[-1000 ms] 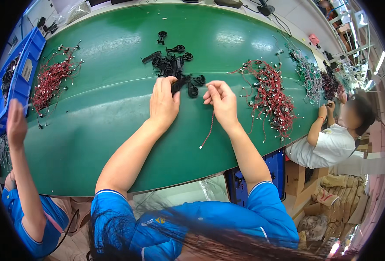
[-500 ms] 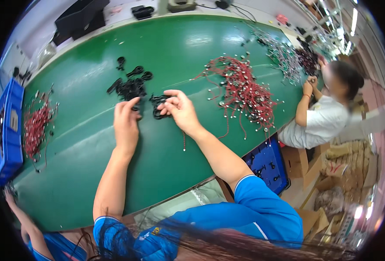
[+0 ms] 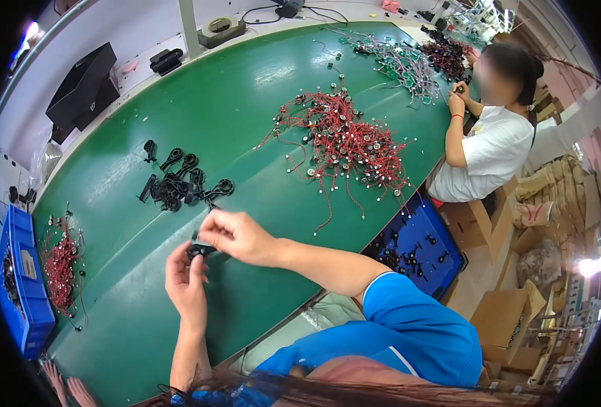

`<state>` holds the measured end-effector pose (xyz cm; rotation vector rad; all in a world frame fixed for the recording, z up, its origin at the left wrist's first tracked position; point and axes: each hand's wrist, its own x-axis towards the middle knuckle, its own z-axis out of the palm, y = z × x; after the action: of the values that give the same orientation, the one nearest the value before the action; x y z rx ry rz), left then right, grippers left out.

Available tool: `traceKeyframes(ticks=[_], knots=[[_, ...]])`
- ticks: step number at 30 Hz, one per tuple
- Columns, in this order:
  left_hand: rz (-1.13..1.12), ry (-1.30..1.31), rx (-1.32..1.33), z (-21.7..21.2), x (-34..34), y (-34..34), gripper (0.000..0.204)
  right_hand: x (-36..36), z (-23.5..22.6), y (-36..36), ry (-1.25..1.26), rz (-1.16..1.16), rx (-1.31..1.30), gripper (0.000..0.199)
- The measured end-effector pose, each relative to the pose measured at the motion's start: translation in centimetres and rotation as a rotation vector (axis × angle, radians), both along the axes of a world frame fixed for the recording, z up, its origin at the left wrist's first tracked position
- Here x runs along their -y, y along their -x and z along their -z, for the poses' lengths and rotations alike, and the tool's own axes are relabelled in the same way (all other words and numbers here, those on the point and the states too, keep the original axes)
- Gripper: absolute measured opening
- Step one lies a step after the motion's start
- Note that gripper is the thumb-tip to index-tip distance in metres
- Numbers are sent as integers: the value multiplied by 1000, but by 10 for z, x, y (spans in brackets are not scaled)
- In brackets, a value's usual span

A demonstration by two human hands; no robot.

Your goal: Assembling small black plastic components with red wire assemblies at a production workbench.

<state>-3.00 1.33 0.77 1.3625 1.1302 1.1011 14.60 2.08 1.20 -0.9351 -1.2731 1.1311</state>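
Observation:
Both my hands meet over the green table (image 3: 246, 115) on one small black plastic part (image 3: 200, 251). My left hand (image 3: 186, 281) grips it from below with the fingers curled up. My right hand (image 3: 236, 234) pinches it from above. Whether a wire hangs from the part is hidden by my hands. A pile of black ring-ended plastic parts (image 3: 178, 183) lies just beyond my hands. A big heap of red wires with small round ends (image 3: 344, 139) lies to the right of it.
A blue bin (image 3: 19, 285) and a smaller red wire bundle (image 3: 59, 264) are at the left edge. Another person in white (image 3: 490, 136) works on multicoloured wires (image 3: 402, 57) at the far right. A blue crate of black parts (image 3: 419, 244) stands below the table. Cardboard boxes stand on the floor.
The view has swung so the table sits more to the left. My hands have drawn back from the black pile toward me, still together on a small black part.

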Motion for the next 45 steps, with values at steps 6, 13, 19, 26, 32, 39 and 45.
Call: traceKeyframes(ticks=[6, 13, 19, 26, 32, 39, 45], knots=[[72, 75, 165, 12, -3, 2, 20, 6, -2, 3, 39, -47, 236, 7], [66, 25, 134, 13, -2, 1, 22, 10, 9, 10, 15, -80, 346, 8], [79, 30, 182, 18, 2, -7, 28, 9, 6, 6, 89, -65, 372, 9], [114, 188, 235, 14, -2, 1, 29, 10, 5, 4, 90, -41, 391, 10], [-2, 94, 42, 15, 0, -4, 26, 13, 10, 12, 47, 10, 445, 10], [24, -259, -198, 20, 0, -2, 29, 14, -3, 13, 244, -26, 355, 7], [-2, 71, 263, 27, 3, -7, 30, 12, -1, 13, 306, -76, 275, 6]])
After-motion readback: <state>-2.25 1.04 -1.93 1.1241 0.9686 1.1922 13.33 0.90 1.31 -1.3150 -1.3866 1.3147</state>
